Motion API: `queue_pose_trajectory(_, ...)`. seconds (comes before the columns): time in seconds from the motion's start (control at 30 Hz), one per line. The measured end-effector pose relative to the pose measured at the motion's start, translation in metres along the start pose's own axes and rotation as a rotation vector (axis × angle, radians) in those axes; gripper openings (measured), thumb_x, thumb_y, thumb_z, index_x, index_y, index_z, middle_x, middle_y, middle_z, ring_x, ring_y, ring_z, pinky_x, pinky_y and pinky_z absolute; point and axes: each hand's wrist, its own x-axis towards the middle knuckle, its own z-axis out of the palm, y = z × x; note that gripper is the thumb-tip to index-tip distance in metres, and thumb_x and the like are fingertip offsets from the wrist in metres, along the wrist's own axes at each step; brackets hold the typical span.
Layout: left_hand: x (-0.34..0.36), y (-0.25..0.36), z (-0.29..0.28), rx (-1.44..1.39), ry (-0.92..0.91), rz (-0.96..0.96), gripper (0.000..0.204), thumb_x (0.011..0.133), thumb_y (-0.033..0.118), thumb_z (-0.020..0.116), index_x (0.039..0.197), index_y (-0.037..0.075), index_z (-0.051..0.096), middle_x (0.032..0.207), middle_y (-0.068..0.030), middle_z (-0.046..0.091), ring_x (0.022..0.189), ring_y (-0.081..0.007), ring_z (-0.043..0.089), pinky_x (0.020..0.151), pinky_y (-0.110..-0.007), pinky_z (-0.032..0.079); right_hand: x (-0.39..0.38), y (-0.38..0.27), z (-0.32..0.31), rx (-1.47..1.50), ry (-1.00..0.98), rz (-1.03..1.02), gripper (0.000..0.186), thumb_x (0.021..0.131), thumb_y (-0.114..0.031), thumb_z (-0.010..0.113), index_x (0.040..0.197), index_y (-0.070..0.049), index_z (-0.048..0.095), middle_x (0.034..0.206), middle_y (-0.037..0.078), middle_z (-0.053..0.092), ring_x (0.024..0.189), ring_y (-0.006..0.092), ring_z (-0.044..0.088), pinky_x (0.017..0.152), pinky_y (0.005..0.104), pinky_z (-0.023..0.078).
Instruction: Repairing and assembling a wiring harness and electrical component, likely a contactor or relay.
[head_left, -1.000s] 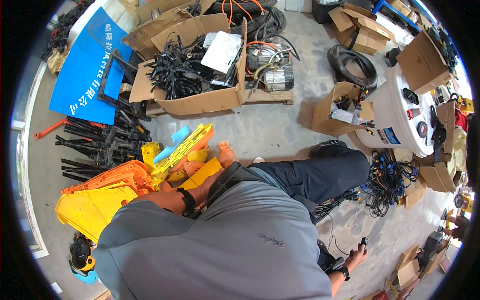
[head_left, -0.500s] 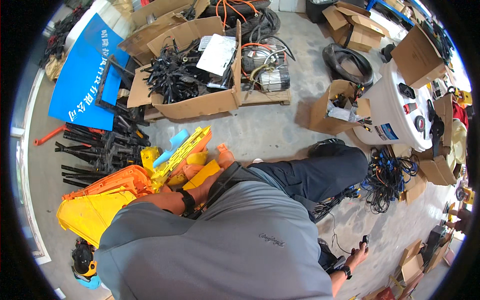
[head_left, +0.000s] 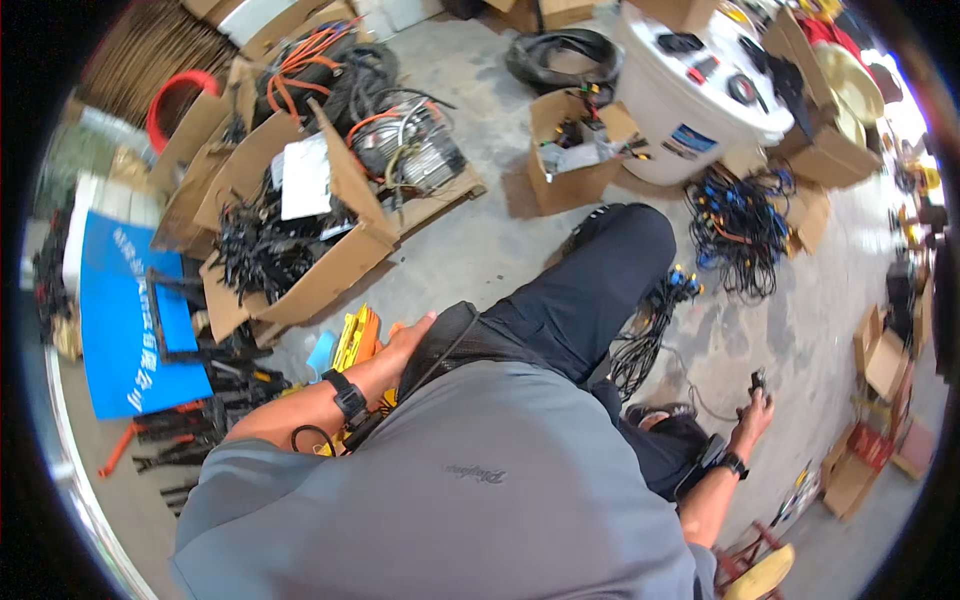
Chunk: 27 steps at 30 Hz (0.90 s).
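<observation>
My right hand [head_left: 757, 412], out to the right above the floor, is closed on a small black cable connector [head_left: 758, 382]. A thin black cable [head_left: 697, 398] runs from near the hand toward a bundle of black cables [head_left: 636, 352] beside my leg. My left hand [head_left: 408, 343] rests by my left knee with nothing visible in it; its fingers are partly hidden, so their state is unclear. Just left of it lie a yellow plastic part [head_left: 352, 338] and an orange one [head_left: 370, 332], partly covered by my forearm.
Ahead left stands an open carton [head_left: 325, 262] of black parts, with a motor [head_left: 412, 150] on a pallet behind it. A small carton [head_left: 575, 185], a white tub [head_left: 650, 130] and a tangled cable pile [head_left: 742, 232] lie ahead right. A blue board [head_left: 120, 320] leans at left.
The view has swung to the right, so the boxes appear farther left. My left forearm now covers more of the yellow and orange parts. My right hand still holds the connector.
</observation>
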Motion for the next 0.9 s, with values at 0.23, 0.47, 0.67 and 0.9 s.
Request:
queue_pose_trajectory(0.23,0.014,0.049,0.057,0.577,-0.152,0.214,0.072,0.099,0.059,0.041,0.122,-0.006,0.062,0.122,-0.0208,0.064,0.112,-0.0294,0.061,0.097,-0.038,0.045,-0.02,-0.019,0.013,0.023,0.067,-0.009,0.064,0.093,-0.025,0.066,0.144,0.002,0.036,0.107,0.01,0.068,0.067,0.0105,0.056,0.051,0.0262,0.046)
queue_pose_trajectory(0.47,0.057,0.064,0.062,1.082,-0.284,0.266,0.071,0.101,0.06,0.035,0.125,-0.001,0.063,0.121,-0.0171,0.066,0.115,-0.0252,0.058,0.102,-0.037,0.043,-0.014,-0.007,0.004,0.034,0.046,0.019,0.066,0.092,-0.028,0.068,0.144,-0.002,0.037,0.099,0.005,0.069,0.054,0.0048,0.043,0.048,0.0243,0.044)
queue_pose_trajectory(0.67,0.036,0.085,0.067,1.168,-0.402,0.133,0.082,0.097,0.068,0.033,0.132,-0.001,0.058,0.131,-0.0207,0.06,0.121,-0.0305,0.056,0.105,-0.04,0.041,-0.011,-0.003,-0.004,0.042,-0.018,0.044,0.069,0.092,-0.024,0.069,0.146,0.0,0.034,0.102,0.012,0.07,0.05,0.0067,0.041,0.046,0.026,0.043)
queue_pose_trajectory(0.9,0.032,0.082,0.061,1.124,-0.369,0.11,0.083,0.096,0.069,0.036,0.132,-0.003,0.058,0.132,-0.0215,0.058,0.121,-0.0311,0.056,0.103,-0.04,0.043,-0.022,-0.02,0.008,0.006,-0.031,0.02,0.066,0.092,-0.027,0.069,0.144,0.001,0.039,0.08,0.004,0.061,0.05,0.0073,0.041,0.047,0.0265,0.043)
